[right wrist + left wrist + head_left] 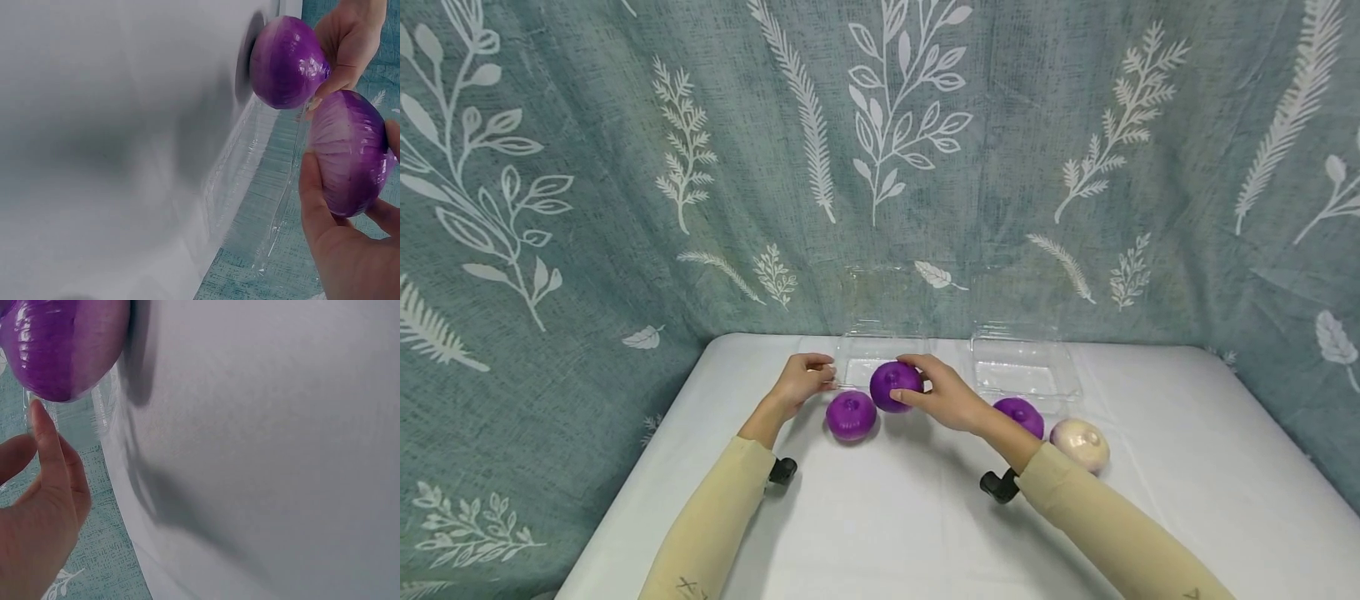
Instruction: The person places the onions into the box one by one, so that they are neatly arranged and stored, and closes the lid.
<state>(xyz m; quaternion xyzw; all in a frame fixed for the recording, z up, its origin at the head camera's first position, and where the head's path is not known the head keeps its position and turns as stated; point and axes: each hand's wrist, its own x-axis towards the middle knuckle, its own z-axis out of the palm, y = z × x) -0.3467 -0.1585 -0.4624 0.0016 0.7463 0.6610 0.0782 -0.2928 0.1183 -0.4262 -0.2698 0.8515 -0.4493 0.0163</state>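
My right hand [946, 395] grips a purple onion [895, 386] above the front of a clear plastic box [880, 343]; fingers and thumb sit on opposite sides of the bulb in the right wrist view. At the box's left edge, my left hand [805, 381] pinches the rim with thumb and fingers. A second purple onion [851, 416] rests on the table between the two hands, just in front of the box. In the right wrist view that onion [286, 62] partly covers the left hand [355, 37].
A second clear box [1026, 367] stands open to the right. Before it lie another purple onion [1019, 414], partly behind the right forearm, and a whitish onion [1081, 446]. The white table [865, 533] ends at a patterned green curtain [1000, 167].
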